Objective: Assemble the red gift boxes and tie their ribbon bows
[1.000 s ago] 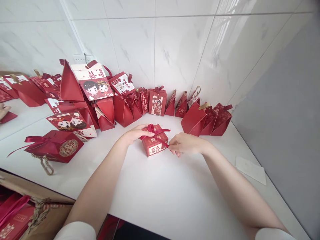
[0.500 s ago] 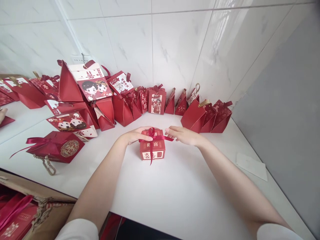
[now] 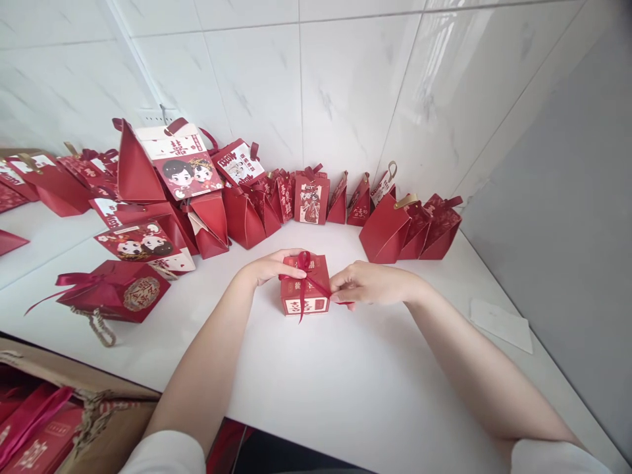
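A small red gift box (image 3: 291, 288) with white lettering panels stands on the white table in front of me. Dark red ribbon (image 3: 303, 304) crosses its top, with a loop standing up and one tail hanging down the front. My left hand (image 3: 276, 266) wraps the box's left side, its thumb pressing on the ribbon at the knot. At the right edge of the box, my right hand (image 3: 368, 284) pinches the other ribbon tail and holds it out to the right.
Behind stand several red triangular gift boxes (image 3: 388, 227) along the tiled wall. More boxes are stacked at the left, near a hexagonal red box (image 3: 116, 289) with a bow. A white card (image 3: 501, 324) lies right. An open carton (image 3: 108, 428) with red boxes sits lower left.
My right hand has closed on the right ribbon tail and drawn it down along the box's right side. My left hand keeps its hold on the box and knot.
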The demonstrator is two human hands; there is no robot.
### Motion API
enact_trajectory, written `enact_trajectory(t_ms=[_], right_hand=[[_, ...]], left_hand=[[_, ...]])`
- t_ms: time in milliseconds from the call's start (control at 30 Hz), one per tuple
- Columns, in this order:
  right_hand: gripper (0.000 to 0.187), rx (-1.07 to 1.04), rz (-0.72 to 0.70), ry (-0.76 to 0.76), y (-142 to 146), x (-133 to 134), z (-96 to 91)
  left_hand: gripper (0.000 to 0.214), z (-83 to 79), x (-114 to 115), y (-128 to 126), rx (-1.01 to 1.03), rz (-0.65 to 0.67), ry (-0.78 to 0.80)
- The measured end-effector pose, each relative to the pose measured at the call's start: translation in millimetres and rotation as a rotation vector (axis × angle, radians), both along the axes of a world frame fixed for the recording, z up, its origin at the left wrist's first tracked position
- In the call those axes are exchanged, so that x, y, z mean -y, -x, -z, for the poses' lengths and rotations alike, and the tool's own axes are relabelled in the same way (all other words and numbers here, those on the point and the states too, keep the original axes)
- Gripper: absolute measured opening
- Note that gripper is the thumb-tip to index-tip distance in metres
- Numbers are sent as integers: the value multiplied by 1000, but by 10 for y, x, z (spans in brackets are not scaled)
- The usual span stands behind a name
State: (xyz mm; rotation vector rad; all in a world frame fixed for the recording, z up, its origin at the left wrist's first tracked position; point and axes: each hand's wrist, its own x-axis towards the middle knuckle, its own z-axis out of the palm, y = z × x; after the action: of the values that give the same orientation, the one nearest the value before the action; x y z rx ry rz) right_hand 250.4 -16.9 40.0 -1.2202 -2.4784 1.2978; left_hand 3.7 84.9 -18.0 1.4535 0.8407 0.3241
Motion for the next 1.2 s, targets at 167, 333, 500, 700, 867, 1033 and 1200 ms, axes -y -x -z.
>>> enact_trajectory(t_ms=[167, 333, 500, 700, 867, 1033, 1200], right_hand=[[24, 131, -20, 75, -127, 15, -89], [32, 156, 97, -26, -301, 54, -213], [39, -65, 284, -232, -291, -56, -100], [45, -238, 212, -362, 21, -165, 221], [57, -200, 190, -401, 178, -147, 353], [65, -81, 184, -442, 169, -90, 276], [72, 123, 212, -381, 122, 48, 121]], left_hand=[[65, -52, 24, -8, -20, 31, -34], [36, -341, 149, 99, -60, -303, -380], [24, -375, 546, 178, 67, -672, -838], [17, -70, 897, 222, -32, -545, -1303], [21, 25, 834, 304, -142, -455, -1326], [31, 41, 799, 324, -234, -452, -1301], [31, 65, 819, 253, -224, -478, -1157]])
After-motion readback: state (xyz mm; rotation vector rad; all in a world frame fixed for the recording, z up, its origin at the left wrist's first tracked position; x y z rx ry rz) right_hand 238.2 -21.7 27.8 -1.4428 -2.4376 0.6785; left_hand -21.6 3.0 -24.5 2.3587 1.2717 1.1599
